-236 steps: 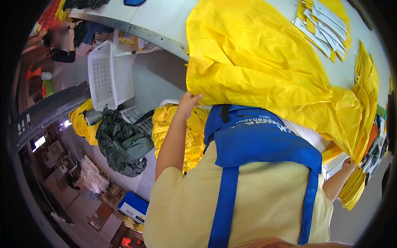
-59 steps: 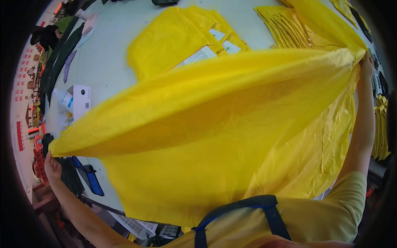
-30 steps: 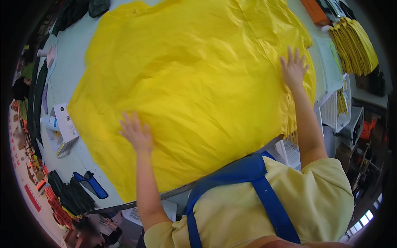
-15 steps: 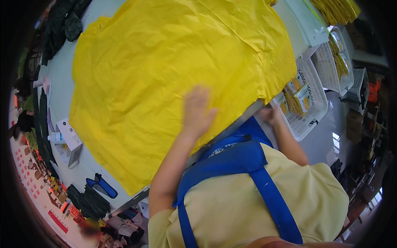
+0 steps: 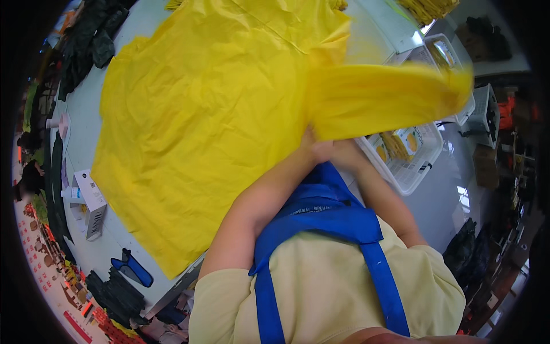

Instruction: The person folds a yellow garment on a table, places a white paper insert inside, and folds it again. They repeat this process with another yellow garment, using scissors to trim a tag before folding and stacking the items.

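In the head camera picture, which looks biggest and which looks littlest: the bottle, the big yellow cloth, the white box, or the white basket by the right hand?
1. Yellow cloth
2. White basket, partly hidden
3. White box
4. Bottle

Workshop: yellow cloth (image 5: 195, 120) across broad worktable (image 5: 112, 243), plastic baskets (image 5: 409, 180) alongside.

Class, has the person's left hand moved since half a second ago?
Yes: the left hand has moved rightward, closer to the nearest white basket.
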Available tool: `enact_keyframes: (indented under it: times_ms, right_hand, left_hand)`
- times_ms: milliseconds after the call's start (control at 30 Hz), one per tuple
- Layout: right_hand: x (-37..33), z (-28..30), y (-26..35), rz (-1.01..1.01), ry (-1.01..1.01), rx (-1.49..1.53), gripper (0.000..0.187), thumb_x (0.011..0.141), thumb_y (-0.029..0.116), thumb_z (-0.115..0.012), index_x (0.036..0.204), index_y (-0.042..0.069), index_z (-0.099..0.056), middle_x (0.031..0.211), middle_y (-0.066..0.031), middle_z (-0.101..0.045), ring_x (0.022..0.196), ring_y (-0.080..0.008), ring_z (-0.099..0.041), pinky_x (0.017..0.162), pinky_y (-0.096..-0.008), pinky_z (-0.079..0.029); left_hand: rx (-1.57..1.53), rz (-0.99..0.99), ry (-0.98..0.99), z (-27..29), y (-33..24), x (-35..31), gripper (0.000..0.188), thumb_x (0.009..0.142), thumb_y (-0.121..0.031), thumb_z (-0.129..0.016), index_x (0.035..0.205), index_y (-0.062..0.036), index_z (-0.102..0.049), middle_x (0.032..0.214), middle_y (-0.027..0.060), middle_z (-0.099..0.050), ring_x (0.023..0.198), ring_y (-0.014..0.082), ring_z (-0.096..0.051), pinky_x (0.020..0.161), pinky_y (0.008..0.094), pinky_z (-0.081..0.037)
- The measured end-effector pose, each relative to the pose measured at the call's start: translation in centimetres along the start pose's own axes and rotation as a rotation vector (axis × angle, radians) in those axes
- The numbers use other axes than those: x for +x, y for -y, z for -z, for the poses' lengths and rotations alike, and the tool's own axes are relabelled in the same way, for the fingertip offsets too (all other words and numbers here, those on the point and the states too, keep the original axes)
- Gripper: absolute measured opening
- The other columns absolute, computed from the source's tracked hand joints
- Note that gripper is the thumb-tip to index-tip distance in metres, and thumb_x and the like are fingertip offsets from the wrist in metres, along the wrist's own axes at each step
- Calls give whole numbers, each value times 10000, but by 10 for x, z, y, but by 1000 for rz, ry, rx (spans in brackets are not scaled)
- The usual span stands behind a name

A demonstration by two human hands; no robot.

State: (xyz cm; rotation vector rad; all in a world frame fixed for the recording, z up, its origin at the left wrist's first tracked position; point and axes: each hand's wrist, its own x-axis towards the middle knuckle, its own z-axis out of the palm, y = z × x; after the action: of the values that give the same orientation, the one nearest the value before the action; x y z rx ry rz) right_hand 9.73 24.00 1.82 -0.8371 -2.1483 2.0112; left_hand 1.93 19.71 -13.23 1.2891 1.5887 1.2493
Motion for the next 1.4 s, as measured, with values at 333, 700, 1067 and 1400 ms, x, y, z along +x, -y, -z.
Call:
enact_keyframes:
  times_ms: [333,700,1067,1400]
  right_hand:
    - [181,126,1,490,15,-847,476,821,-36,-476,1264,120,-557,1254,-153,-559,1192,-326,-497,1016,-394,-394]
    - [380,223,47,798,123,-1379,245,786,68,-512,969,141,-657,1063,-40,-641,1117,-220,-530,984,-407,-374]
    - [417,207,41,809,10,-1448,274,760,68,-557,1023,76,-634,1026,-138,-639,983,-321,-586,850,-451,-455]
    - [221,22,48,933,312,-1091,408,850,150,-645,1228,54,-526,1208,-185,-525,1155,-354,-481,967,-445,-407]
  left_hand:
    - [41,325,49,80,-119,-95,439,872,-246,-615,1269,-68,-558,1219,156,-596,1199,329,-516,1020,377,-399]
    - [877,1376,-507,145,-87,-186,847,850,-561,-561,1514,-224,-157,1573,154,-51,1421,450,-13,1121,584,-25]
    - [954,1217,-1542,129,-94,-274,674,865,-338,-652,1408,-46,-378,1476,205,-324,1353,336,-329,1097,398,-280]
    - [752,817,-1638,127,-136,-301,171,780,-177,-723,848,-66,-611,861,69,-604,874,280,-552,814,399,-419]
